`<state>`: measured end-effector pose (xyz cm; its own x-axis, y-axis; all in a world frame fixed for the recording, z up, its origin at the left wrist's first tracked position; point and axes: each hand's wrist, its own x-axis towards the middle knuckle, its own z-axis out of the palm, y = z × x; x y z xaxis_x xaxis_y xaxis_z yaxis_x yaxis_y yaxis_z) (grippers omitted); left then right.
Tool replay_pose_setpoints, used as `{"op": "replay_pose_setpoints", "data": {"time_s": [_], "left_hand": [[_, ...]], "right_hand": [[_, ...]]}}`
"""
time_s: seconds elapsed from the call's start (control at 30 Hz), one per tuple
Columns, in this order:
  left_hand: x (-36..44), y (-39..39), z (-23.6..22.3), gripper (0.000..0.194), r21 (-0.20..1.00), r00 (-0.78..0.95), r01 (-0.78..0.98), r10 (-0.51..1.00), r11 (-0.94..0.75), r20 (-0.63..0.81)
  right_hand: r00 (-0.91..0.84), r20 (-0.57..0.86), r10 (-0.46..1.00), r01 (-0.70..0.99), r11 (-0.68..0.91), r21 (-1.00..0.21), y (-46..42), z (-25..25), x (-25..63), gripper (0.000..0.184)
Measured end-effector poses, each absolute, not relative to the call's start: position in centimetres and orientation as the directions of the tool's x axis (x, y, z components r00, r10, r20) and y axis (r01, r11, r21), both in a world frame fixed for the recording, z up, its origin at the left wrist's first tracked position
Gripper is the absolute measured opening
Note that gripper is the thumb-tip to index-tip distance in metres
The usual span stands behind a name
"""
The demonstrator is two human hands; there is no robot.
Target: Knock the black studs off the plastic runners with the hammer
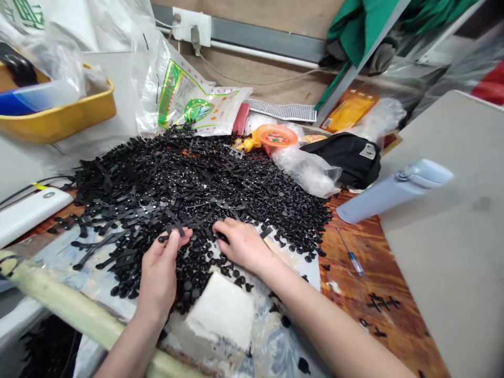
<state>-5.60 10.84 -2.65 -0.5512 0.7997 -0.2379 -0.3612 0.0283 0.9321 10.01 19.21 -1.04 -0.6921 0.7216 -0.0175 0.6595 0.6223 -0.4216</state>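
Where black plastic pieces point(197, 194) end, wood-grain tabletop point(378, 252) holds screwdriver point(349, 251).

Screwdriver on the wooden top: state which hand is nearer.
Right. The right hand sits left of the screwdriver; the left hand lies farther left, past the right hand.

The left hand point(159, 268) pinches a black plastic strip point(175, 227) in its fingertips, over a large heap of black plastic fasteners point(197, 184). The right hand point(242, 245) presses its curled fingers into the heap just beside it. A white pad point(220, 310) lies nearer the person, just below both hands. To the right of the right hand, a small blue-handled screwdriver point(350, 257) and a few loose black pieces point(380, 304) lie on the wood-grain table point(366, 294). Farther right, a pale blue bottle point(394, 191) lies on its side. Beyond the heap sit a printed plastic sack point(185, 100) and a black bag point(346, 157). A yellow tray point(59, 110) stands well beyond and left of the left hand.
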Motion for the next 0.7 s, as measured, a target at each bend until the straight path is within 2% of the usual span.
{"op": "replay_pose_setpoints", "data": {"time_s": [0.07,0.2,0.37,0.43,0.57,0.7], "left_hand": [[-6.0,11.3,-2.9,0.027,0.934,-0.541,-0.353,0.804,0.05,-0.247],[-5.9,12.2,-2.7,0.027,0.924,-0.473,-0.368,0.836,0.1,-0.279],[-5.5,12.3,-2.9,0.024,0.938,-0.475,-0.326,0.838,0.118,-0.27],[-5.4,11.9,-2.8,0.023,0.956,-0.497,-0.271,0.834,0.115,-0.241],[-5.4,10.8,-1.7,0.021,0.987,-0.519,-0.125,0.842,0.097,-0.149],[-5.3,9.9,0.0,0.022,0.996,-0.53,-0.027,0.844,0.081,-0.083]], "right_hand": [[-0.729,-0.014,0.684,0.62,0.653,-0.435,19.3,-0.2,11.0,0.02],[-0.818,-0.005,0.576,0.498,0.703,-0.507,17.1,2.3,12.1,0.03],[-0.861,-0.119,0.494,0.475,0.699,-0.535,13.5,3.9,12.6,0.018],[-0.86,-0.112,0.499,0.471,0.687,-0.553,12.9,3.9,13.3,0.017],[-0.799,-0.05,0.599,0.471,0.571,-0.672,12.7,3.2,15.7,0.031],[-0.747,-0.037,0.664,0.518,0.546,-0.659,12.7,2.3,17.4,0.025]]}}
